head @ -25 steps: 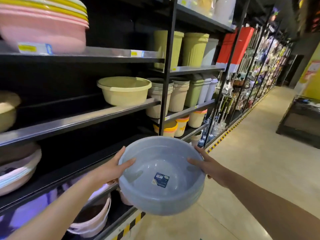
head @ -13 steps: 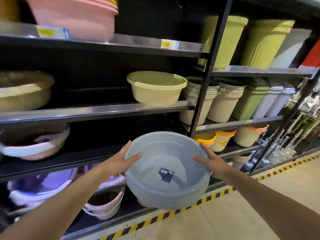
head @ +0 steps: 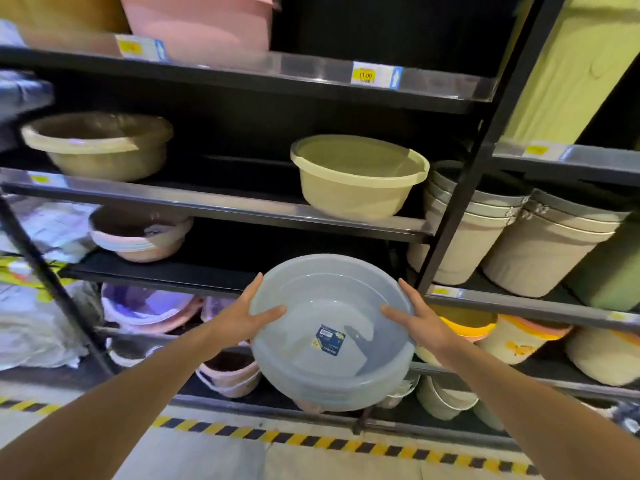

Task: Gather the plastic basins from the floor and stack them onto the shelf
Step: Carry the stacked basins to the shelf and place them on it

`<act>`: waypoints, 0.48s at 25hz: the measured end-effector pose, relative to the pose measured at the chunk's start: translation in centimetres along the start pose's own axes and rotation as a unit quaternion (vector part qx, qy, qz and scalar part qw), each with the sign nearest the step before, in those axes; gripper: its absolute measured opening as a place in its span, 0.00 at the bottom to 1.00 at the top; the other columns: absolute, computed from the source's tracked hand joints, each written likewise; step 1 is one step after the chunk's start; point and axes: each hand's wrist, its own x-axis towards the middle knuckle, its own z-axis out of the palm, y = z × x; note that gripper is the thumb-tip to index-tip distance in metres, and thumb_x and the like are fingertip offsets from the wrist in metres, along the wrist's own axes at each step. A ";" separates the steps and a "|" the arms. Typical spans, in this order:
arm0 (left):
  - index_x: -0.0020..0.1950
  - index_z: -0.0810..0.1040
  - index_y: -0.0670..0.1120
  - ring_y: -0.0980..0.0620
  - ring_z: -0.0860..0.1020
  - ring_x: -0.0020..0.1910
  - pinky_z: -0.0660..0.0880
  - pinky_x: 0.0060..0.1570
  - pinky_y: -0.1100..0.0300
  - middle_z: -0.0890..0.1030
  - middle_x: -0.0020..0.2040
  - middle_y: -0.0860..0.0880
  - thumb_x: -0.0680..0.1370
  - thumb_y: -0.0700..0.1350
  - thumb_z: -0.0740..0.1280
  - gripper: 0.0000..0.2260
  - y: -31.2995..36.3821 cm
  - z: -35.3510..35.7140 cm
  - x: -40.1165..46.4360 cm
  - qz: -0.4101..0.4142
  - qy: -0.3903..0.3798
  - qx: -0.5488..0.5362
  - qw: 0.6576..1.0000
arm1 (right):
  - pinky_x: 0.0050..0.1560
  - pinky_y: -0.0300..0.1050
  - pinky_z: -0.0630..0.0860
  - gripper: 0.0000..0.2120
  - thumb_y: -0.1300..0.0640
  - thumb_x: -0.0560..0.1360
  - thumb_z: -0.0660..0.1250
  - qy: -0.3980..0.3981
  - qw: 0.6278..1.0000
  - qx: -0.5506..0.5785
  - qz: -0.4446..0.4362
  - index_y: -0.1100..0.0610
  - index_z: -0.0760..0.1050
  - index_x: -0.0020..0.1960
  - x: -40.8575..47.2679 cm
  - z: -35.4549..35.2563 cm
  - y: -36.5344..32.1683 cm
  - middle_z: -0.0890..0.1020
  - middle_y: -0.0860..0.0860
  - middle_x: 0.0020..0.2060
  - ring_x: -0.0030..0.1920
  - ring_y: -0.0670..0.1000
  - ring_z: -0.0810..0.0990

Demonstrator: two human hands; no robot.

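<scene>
I hold a grey-blue plastic basin [head: 332, 368] with a dark label inside, seemingly the top of a small nested stack, in front of the black shelf unit [head: 242, 211]. My left hand [head: 242, 318] grips its left rim, thumb inside. On the opposite rim sits my right hand [head: 420, 320], thumb inside too. The basin is tilted toward me, level with the lower shelves. Above it a yellow-green basin [head: 356, 178] stands on the middle shelf.
A beige basin [head: 100, 143] sits at left on the middle shelf, pink basins [head: 142, 237] below it, purple ones [head: 145, 306] lower. Lidded buckets [head: 502, 237] fill the right bay past a black upright post [head: 457, 202]. Yellow-black tape [head: 311, 439] marks the floor edge.
The view has swung left to face the shelves squarely. Both hands keep hold of the basin, which now sits closer to the shelf front.
</scene>
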 end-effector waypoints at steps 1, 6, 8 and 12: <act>0.89 0.47 0.57 0.55 0.79 0.66 0.80 0.44 0.71 0.70 0.80 0.56 0.75 0.58 0.78 0.51 0.0 0.5 0.7 -0.001 0.004 0.007 1.000 | 0.53 0.53 0.88 0.49 0.44 0.77 0.79 -0.002 1.000 0.000 0.001 0.37 0.53 0.88 1.0 -0.5 0.2 0.79 0.43 0.67 0.60 0.50 0.86; 0.88 0.51 0.62 0.64 0.80 0.61 0.80 0.48 0.70 0.75 0.75 0.60 0.73 0.62 0.80 0.52 -0.6 0.8 7.0 -0.032 0.011 -0.017 0.999 | 0.63 0.64 0.84 0.46 0.45 0.79 0.78 -0.013 0.999 0.026 0.018 0.33 0.53 0.87 7.0 -1.4 0.8 0.79 0.49 0.72 0.62 0.56 0.87; 0.88 0.53 0.64 0.68 0.81 0.58 0.79 0.45 0.73 0.76 0.74 0.60 0.73 0.61 0.81 0.51 -0.7 0.8 10.1 -0.030 0.020 -0.012 0.999 | 0.64 0.64 0.84 0.45 0.45 0.79 0.78 0.008 0.999 0.030 0.013 0.32 0.54 0.87 10.1 -1.3 1.2 0.80 0.49 0.71 0.62 0.55 0.87; 0.87 0.55 0.66 0.63 0.80 0.63 0.77 0.55 0.68 0.75 0.76 0.61 0.74 0.59 0.80 0.48 -1.3 1.4 16.5 -0.024 0.038 -0.008 0.999 | 0.59 0.51 0.85 0.44 0.40 0.78 0.78 0.047 0.998 0.033 -0.017 0.32 0.57 0.86 17.2 -1.1 2.6 0.82 0.41 0.69 0.58 0.46 0.87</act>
